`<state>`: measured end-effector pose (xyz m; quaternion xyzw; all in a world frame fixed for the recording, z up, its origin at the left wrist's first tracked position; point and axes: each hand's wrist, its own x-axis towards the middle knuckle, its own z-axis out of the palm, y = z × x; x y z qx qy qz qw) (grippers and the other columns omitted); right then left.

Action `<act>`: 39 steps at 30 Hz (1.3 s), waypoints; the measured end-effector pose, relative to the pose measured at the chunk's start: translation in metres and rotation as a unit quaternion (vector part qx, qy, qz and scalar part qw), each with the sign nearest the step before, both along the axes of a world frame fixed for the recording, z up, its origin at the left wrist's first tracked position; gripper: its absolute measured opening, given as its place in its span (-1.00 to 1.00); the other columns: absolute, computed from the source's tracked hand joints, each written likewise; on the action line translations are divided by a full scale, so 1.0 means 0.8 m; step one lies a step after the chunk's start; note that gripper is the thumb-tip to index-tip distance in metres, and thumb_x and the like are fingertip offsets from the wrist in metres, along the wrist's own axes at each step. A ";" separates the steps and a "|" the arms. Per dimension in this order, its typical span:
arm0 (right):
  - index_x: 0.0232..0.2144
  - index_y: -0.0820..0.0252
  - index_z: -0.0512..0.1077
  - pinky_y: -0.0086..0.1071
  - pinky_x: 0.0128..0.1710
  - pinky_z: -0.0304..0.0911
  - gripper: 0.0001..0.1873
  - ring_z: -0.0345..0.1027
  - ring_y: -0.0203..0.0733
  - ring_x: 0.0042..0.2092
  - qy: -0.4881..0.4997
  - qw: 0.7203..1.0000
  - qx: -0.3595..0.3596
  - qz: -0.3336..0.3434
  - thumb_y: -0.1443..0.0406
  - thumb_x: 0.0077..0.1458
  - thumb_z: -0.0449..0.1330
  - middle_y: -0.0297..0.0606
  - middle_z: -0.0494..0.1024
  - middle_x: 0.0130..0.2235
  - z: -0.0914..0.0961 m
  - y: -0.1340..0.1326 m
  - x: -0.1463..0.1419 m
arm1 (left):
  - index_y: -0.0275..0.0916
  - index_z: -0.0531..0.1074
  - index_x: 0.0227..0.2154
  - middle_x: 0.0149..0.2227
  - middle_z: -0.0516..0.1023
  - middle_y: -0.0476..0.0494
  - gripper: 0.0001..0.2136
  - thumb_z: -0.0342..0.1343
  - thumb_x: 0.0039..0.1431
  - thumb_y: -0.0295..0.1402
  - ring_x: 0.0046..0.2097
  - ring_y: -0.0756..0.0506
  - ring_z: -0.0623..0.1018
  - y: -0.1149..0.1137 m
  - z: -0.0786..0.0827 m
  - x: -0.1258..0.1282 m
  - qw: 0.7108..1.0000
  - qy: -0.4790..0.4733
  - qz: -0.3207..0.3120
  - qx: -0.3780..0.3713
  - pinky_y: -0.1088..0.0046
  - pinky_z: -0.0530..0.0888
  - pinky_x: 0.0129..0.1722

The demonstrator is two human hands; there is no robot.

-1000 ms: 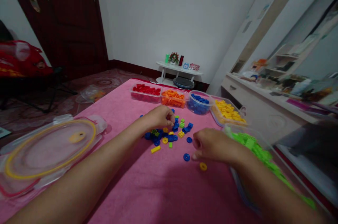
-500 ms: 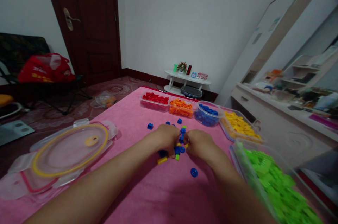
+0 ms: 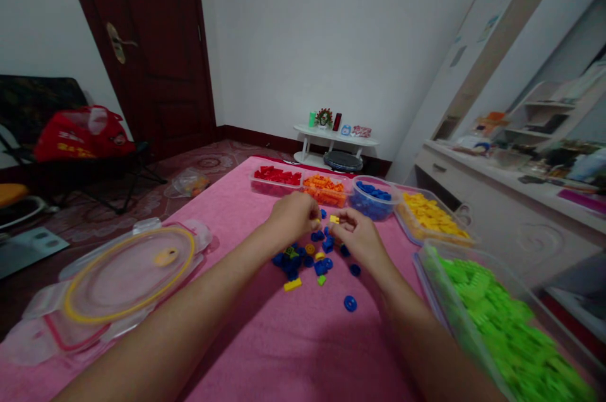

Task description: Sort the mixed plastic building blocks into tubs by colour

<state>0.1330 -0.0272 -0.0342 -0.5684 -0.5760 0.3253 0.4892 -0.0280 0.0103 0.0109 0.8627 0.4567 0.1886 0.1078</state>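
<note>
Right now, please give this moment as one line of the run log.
left hand: curled over loose bricks, hold unclear | right hand: pinches yellow brick | surface: pink cloth

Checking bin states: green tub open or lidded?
Open. No lid on the green tub; its bricks lie bare. Lids lie apart at left.

we see both forearms bare along the whole length that shows, with no cloth over them. the left hand (image 3: 293, 216) and the right hand (image 3: 358, 235) are bare as well. fingers look short with rounded tips; blur hides the nails and finer detail.
</note>
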 end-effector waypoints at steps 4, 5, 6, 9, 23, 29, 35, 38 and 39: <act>-0.36 0.21 0.37 -0.46 -0.45 0.31 -0.81 0.36 -0.35 -0.43 0.402 0.908 -0.098 0.069 0.25 -0.07 0.19 -0.35 0.47 -0.43 -0.002 -0.006 -0.024 | -0.18 0.60 -0.34 -0.41 0.60 -0.11 -0.82 0.14 0.03 -0.31 -0.38 -0.04 0.50 0.004 0.001 0.002 0.989 -0.121 -0.087 -0.004 0.50 0.35 -0.36; -0.37 0.21 0.37 -0.47 -0.49 0.30 -0.83 0.35 -0.36 -0.46 0.462 0.875 -0.124 0.083 0.24 -0.04 0.17 -0.36 0.46 -0.45 -0.001 -0.008 -0.028 | -0.19 0.60 -0.33 -0.41 0.60 -0.11 -0.81 0.12 0.05 -0.31 -0.37 -0.03 0.51 0.003 -0.001 0.004 0.982 -0.142 -0.124 -0.019 0.51 0.35 -0.35; -0.37 0.21 0.36 -0.50 -0.55 0.26 -0.83 0.33 -0.37 -0.49 0.494 0.853 -0.144 0.090 0.22 -0.02 0.15 -0.36 0.45 -0.48 0.000 -0.009 -0.031 | -0.20 0.60 -0.32 -0.40 0.60 -0.10 -0.81 0.11 0.07 -0.32 -0.36 -0.03 0.51 0.004 -0.002 0.005 0.974 -0.161 -0.154 -0.034 0.52 0.35 -0.34; -0.35 0.20 0.39 -0.60 -0.73 -0.04 -0.77 0.22 -0.43 -0.60 0.428 0.888 -0.150 0.073 0.15 0.00 0.15 -0.36 0.46 -0.49 -0.005 -0.008 -0.027 | -0.24 0.59 -0.36 -0.43 0.59 -0.10 -0.81 0.09 0.07 -0.34 -0.39 -0.01 0.50 0.013 -0.010 0.005 0.970 -0.185 -0.151 -0.040 0.52 0.36 -0.36; -0.54 0.10 0.56 -0.41 -0.41 0.10 -0.87 0.37 -0.23 -0.39 -0.392 0.914 -0.063 0.088 0.25 -0.11 0.20 -0.30 0.55 -0.47 -0.015 -0.011 -0.002 | -0.10 0.59 -0.41 -0.44 0.59 -0.06 -0.78 0.28 -0.24 -0.39 -0.41 -0.05 0.52 0.015 -0.049 -0.001 0.989 0.064 -0.081 -0.109 0.56 0.32 -0.47; -0.62 0.23 0.35 -0.54 -0.67 -0.08 -0.71 0.05 -0.43 -0.64 -0.004 0.996 -0.080 0.024 0.15 -0.03 0.12 -0.42 0.25 -0.68 -0.022 0.005 0.005 | -0.19 0.59 -0.41 -0.45 0.58 -0.12 -0.85 0.19 -0.09 -0.36 -0.43 -0.06 0.48 0.020 -0.046 0.003 0.994 0.033 -0.070 -0.077 0.52 0.31 -0.47; -0.44 0.23 0.30 -0.65 -0.78 -0.19 -0.78 0.02 -0.49 -0.69 0.468 0.861 -0.173 0.098 0.16 0.02 0.07 -0.36 0.37 -0.56 -0.006 0.000 -0.002 | -0.27 0.56 -0.30 -0.42 0.56 -0.08 -0.79 0.16 -0.03 -0.34 -0.44 0.01 0.45 0.020 -0.022 0.007 0.977 -0.189 -0.097 -0.009 0.54 0.34 -0.44; -0.39 0.19 0.28 -0.66 -0.78 -0.19 -0.73 0.03 -0.47 -0.70 0.539 0.812 -0.192 0.116 0.09 0.09 0.03 -0.43 0.32 -0.60 -0.003 -0.005 -0.010 | -0.26 0.56 -0.27 -0.39 0.56 -0.08 -0.78 0.18 -0.04 -0.37 -0.41 0.00 0.45 0.007 -0.013 0.013 0.971 -0.197 -0.135 0.015 0.53 0.35 -0.39; -0.39 0.18 0.28 -0.66 -0.79 -0.19 -0.71 0.03 -0.47 -0.70 0.550 0.803 -0.197 0.119 0.06 0.10 0.04 -0.47 0.28 -0.63 -0.003 -0.006 -0.013 | -0.25 0.55 -0.26 -0.39 0.55 -0.08 -0.76 0.19 -0.05 -0.37 -0.40 0.00 0.45 0.003 -0.012 0.015 0.971 -0.189 -0.144 0.024 0.52 0.35 -0.38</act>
